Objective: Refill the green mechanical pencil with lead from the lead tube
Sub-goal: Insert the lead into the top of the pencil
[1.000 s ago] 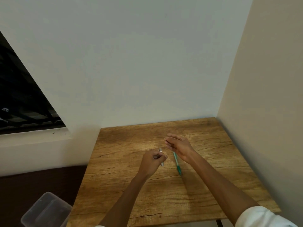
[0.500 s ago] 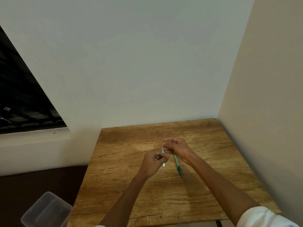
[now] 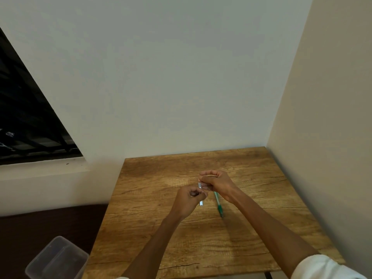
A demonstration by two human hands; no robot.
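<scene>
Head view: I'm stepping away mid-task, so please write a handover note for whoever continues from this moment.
Left hand: closed around the lead tube, held just above the table.
Right hand: fingertips pinch the tube's upper end, apparently working the cap; too small to tell whether it is off.
Green mechanical pencil: lies on the table, partly under the right wrist, untouched by either hand.
Done: tube picked up.
Left: open the tube, draw out a lead, open the pencil, insert the lead, close both.
A clear plastic container stands off the table at lower left.
</scene>
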